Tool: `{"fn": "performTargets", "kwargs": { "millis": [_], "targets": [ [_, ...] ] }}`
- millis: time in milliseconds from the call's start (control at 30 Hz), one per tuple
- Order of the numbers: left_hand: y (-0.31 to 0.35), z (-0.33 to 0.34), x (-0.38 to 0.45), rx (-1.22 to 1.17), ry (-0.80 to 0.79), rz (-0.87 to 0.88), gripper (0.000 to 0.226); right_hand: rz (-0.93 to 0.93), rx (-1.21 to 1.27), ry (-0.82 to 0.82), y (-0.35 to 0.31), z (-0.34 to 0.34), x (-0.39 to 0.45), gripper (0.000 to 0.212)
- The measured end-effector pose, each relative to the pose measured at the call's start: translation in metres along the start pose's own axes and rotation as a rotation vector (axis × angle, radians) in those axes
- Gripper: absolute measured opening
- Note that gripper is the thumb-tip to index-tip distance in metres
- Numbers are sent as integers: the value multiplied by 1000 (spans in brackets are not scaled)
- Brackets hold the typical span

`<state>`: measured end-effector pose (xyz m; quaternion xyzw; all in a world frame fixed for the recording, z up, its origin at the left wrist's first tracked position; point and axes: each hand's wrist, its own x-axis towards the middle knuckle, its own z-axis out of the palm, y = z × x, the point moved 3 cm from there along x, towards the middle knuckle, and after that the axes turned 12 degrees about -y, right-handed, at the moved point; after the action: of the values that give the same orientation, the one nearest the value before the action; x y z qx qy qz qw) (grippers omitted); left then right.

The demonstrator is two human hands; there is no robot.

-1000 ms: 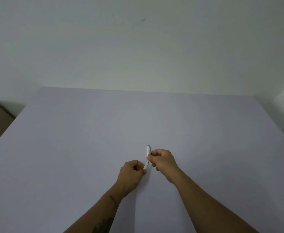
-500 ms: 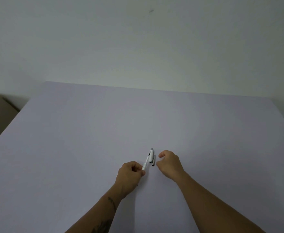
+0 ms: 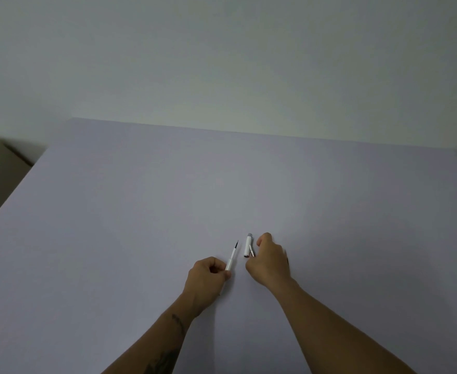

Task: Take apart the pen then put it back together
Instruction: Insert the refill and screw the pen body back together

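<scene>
Since half a second ago the cap has ended up lying on the desk by itself, clear of the pen body, and the right hand has slid in right beside it. So the pen is properly in two pieces now.

Left hand is curled shut around the bottom end of the pen body, with the white barrel sticking out up and away from the person, dark tip pointing to the far side of the desk and leaning a bit right. Right hand is loosely curled with thumb and fingers bent, just beside the cap. I can't tell if a fingertip is touching the cap or its clip, but it doesn't look like it's gripping anything.

What matters next: the cap lies just right of the pen body, nearly parallel to it, long axis running near to far, grey end away from the person. The right hand is clearly the closer one, so I'd guess it handles the cap while the left keeps the body steady. Whether more comes apart first, no idea.
</scene>
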<state>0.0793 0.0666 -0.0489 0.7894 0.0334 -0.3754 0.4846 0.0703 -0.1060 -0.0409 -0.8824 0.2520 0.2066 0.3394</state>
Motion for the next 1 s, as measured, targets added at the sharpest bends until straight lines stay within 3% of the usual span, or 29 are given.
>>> {"fn": "performTargets", "kwargs": {
  "millis": [233,467,800,1000],
  "targets": [
    [3,-2,-5,-2,-29,19,6,87,339,36,1,-11,-9,14],
    [7,0,-19,25,-59,76,14,-45,683,64,-20,-28,-22,20],
    [10,1,-41,39,-45,124,14,-63,604,36,-23,-32,-49,20],
    [11,3,-49,70,-48,152,12,-62,595,-71,-17,-32,-57,19]
  ]
}}
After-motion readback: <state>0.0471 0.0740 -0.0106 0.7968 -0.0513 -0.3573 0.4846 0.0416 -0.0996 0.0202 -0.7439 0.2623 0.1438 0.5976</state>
